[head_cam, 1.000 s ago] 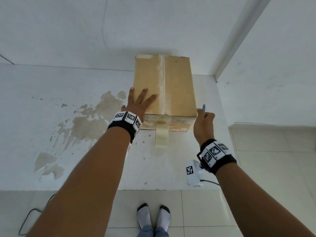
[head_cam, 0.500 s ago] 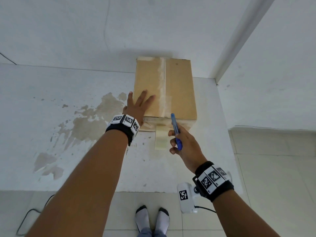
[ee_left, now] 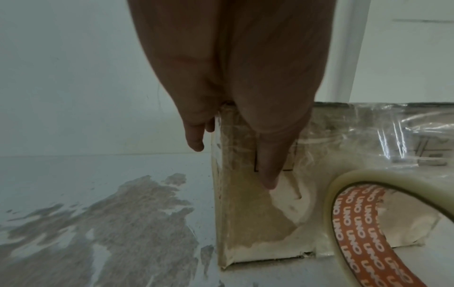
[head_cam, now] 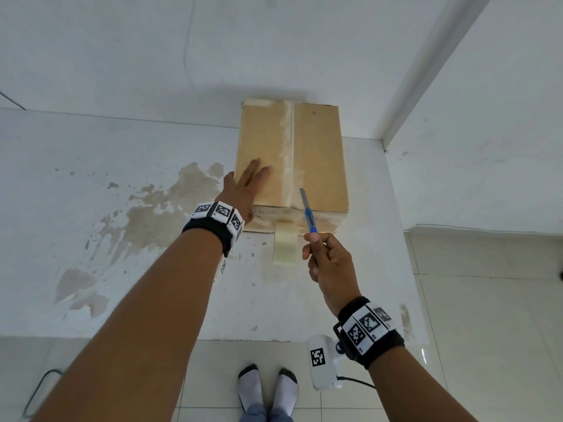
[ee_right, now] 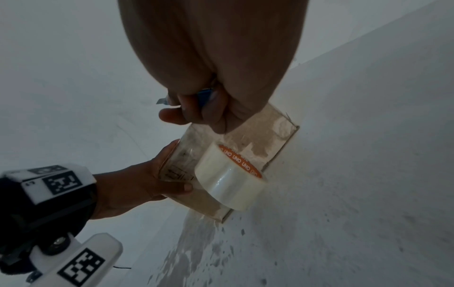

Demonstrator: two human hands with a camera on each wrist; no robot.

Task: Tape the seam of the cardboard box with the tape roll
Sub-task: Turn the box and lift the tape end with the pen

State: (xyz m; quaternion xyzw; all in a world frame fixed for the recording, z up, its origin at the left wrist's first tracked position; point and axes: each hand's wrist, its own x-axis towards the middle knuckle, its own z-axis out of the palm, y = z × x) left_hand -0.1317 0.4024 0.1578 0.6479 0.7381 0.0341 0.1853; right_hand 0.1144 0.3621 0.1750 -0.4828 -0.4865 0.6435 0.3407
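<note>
A cardboard box (head_cam: 316, 153) stands on the white table against the wall, with clear tape along its middle seam (head_cam: 288, 147). My left hand (head_cam: 253, 175) lies flat on the box's near left corner, its thumb (ee_left: 270, 165) down the front face. The tape roll (head_cam: 285, 245) sits upright against the box's front face, still joined to the taped seam; it shows as the roll (ee_right: 230, 174) with an orange core. My right hand (head_cam: 318, 251) grips a blue utility knife (head_cam: 309, 217). Its blade (head_cam: 302, 194) is out and points up beside the seam's near end.
The table (head_cam: 91, 269) is white with brown stains (head_cam: 152, 214). A wall runs behind the box and a corner post (head_cam: 426, 71) rises at the right. Below the table's front edge are tiled floor, my socked feet (head_cam: 268, 388) and a cable (head_cam: 39, 391).
My right hand has come from the box's right near corner to the front, turning the knife so its blade points up by the seam. The left hand stays on the box, fingers closer together.
</note>
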